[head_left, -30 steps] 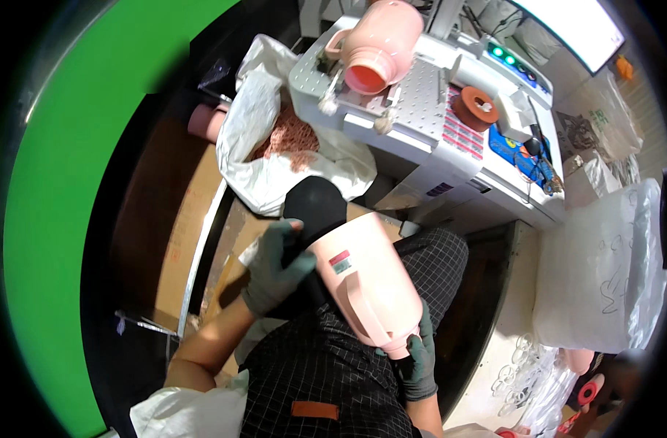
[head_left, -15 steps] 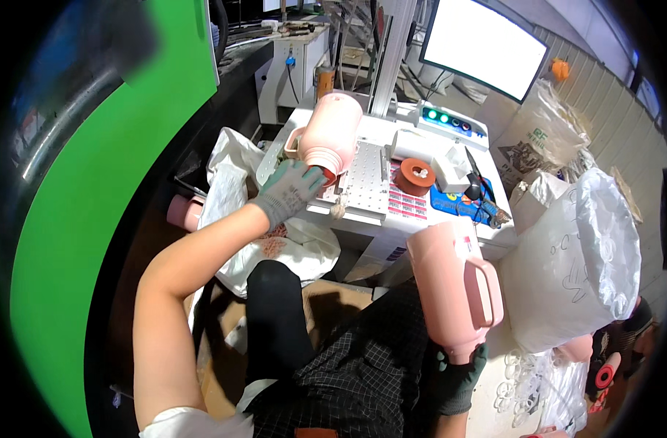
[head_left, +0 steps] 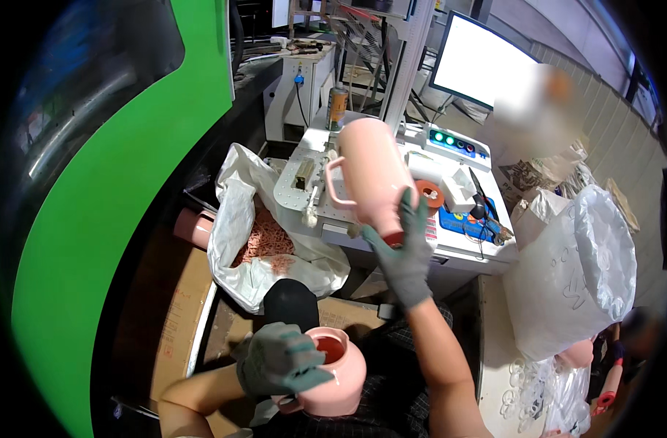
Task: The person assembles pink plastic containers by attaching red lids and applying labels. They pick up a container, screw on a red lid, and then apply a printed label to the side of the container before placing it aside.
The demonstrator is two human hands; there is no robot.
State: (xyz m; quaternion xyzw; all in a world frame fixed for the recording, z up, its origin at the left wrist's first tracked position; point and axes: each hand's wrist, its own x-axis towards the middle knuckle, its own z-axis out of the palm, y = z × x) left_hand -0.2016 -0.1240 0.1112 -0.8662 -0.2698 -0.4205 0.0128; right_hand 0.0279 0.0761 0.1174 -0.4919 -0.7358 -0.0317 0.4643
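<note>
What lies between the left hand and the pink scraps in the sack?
Going from the left hand toward the pink scraps, the head view shows a black-covered knee, then the near side of the white sack.

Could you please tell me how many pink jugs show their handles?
2: the upper jug, at the right hand, and the lower jug, by the left hand near the view's bottom. Others may be hidden.

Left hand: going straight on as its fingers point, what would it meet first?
The left hand would likely meet the lower pink jug; depth is unclear, so contact may already exist.
</note>
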